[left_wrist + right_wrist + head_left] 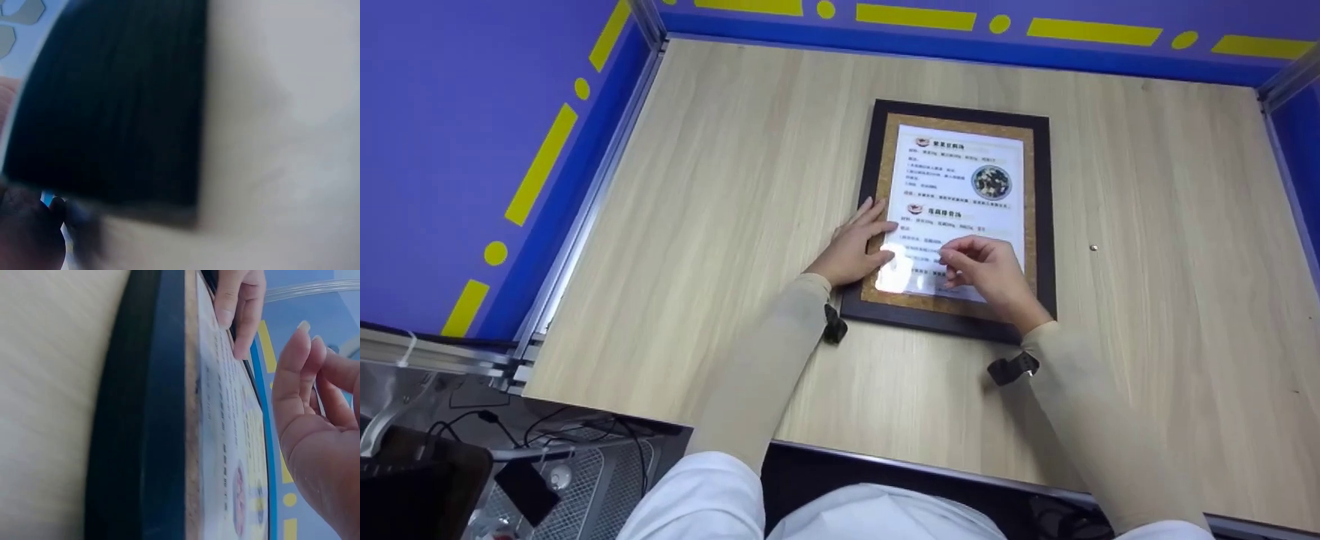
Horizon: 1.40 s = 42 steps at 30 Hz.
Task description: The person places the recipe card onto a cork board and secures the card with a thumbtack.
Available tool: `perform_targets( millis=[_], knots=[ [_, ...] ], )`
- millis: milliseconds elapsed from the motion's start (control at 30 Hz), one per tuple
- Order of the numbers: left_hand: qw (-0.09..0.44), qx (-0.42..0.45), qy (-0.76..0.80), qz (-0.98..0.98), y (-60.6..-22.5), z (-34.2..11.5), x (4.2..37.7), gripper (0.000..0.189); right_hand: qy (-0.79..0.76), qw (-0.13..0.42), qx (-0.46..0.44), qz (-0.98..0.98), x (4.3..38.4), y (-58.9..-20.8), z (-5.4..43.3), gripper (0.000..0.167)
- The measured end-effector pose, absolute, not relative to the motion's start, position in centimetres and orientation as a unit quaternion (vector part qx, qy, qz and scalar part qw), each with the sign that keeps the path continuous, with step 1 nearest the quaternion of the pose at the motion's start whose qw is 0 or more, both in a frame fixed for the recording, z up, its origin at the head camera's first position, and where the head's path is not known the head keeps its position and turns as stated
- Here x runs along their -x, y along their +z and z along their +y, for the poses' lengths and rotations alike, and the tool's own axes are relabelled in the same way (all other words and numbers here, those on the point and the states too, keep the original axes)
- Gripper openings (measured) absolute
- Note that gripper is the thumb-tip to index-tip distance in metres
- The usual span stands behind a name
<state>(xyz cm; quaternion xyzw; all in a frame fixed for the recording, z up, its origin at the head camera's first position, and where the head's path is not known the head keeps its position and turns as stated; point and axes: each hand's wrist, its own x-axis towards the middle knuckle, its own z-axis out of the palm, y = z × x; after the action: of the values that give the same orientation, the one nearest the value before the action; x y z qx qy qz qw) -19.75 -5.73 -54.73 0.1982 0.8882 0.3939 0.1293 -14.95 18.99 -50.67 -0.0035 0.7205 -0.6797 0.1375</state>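
On the table lies a dark picture frame (1042, 225) with a cork-like border (1030, 187) inside it. A glossy printed recipe sheet (960, 157), with text and a round food picture, fills its middle. My left hand (855, 247) rests spread over the frame's left side, fingertips reaching the sheet's edge. Over the sheet's lower right, my right hand (990, 274) is raised with fingers bent. Its thumb and index fingertips (322, 354) meet in the right wrist view. I cannot tell whether something tiny is between them. The left wrist view is mostly blocked by a dark slab.
A small shiny metal piece (1093, 247) lies on the wooden table (735, 187), right of the frame. Blue panels (915, 37) with yellow marks border the back and sides. Cables and a wire basket (577, 480) are below the table at the left.
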Motion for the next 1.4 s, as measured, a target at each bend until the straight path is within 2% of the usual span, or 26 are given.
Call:
perform_targets(
  millis=[200,600,867,1200,1400],
  knots=[
    [0.135,-0.196,0.385,0.892,-55.3,-5.2,19.3,0.051,-0.673,0.161,0.006,0.722,14.5,-51.4,18.4,0.030],
    [0.126,-0.202,0.368,0.899,-54.8,-5.0,20.1,0.051,-0.642,0.125,0.062,0.754,14.9,-51.8,15.8,0.021],
    [0.121,-0.201,0.371,0.899,-54.9,-5.3,19.9,0.050,-0.561,0.096,0.148,0.809,14.9,-53.3,14.1,0.016],
    [0.120,-0.200,0.366,0.901,-55.0,-5.1,19.8,0.050,-0.440,0.072,0.150,0.882,15.0,-53.6,12.9,0.011],
    [0.119,-0.204,0.359,0.903,-55.0,-5.1,19.8,0.049,-0.422,0.080,0.132,0.893,15.4,-52.9,12.4,0.011]
  ],
)
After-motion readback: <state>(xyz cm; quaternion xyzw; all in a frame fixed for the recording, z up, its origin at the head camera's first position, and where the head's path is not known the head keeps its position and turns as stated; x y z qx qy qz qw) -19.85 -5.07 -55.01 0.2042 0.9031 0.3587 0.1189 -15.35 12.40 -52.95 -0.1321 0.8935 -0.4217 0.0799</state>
